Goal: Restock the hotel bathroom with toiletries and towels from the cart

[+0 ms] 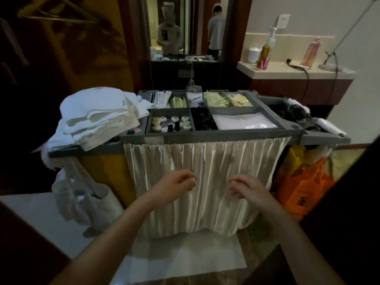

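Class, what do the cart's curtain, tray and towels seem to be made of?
Curtain: likely satin-like fabric, cream, glossy highlights along pleats. Tray: seemingly moulded plastic, matte grey, with divider walls. Towels: probably cotton terry, white, soft folded layers.

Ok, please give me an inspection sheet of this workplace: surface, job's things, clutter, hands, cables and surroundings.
Surface: grey cart top, divided into compartments, mostly filled.
Job's things: folded white towels piled on the cart's left end; round soaps and dark small bottles in front compartments; yellow packets in back ones.
Clutter: orange bag hanging at the cart's right side.
Hands: left hand and right hand loosely curled, holding nothing, before the cart's curtain.
Cables: black cable lying on the counter, hanging over its edge.
Surroundings: pump bottle and pink bottle on the counter; mirror behind the cart.
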`<state>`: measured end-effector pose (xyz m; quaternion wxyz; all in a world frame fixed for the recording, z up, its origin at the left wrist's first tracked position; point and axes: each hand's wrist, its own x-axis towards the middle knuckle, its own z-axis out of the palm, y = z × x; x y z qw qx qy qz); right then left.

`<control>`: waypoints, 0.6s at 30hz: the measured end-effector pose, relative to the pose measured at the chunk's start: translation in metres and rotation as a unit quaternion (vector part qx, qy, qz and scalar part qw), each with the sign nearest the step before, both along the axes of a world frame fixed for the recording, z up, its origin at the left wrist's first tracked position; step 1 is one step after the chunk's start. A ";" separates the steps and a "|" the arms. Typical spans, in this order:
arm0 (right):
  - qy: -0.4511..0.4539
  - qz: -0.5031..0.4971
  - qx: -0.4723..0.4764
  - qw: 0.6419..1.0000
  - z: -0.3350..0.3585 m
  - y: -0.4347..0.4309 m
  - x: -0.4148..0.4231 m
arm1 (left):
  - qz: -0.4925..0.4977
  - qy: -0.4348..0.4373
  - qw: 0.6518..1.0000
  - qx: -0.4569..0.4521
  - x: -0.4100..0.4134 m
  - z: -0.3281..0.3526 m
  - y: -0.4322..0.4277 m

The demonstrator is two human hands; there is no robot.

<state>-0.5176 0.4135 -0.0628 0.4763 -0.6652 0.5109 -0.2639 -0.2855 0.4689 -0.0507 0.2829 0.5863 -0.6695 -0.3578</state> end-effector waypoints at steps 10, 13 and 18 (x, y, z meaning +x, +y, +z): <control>-0.006 0.054 -0.045 0.998 0.031 -0.218 0.021 | 0.106 0.034 0.994 -0.011 0.001 0.031 -0.190; 0.000 0.073 -0.033 0.997 0.028 -0.266 0.036 | 0.115 0.040 0.993 -0.005 0.015 0.033 -0.232; 0.018 0.077 -0.033 0.996 0.025 -0.340 0.068 | 0.105 0.033 0.994 -0.014 0.054 0.034 -0.303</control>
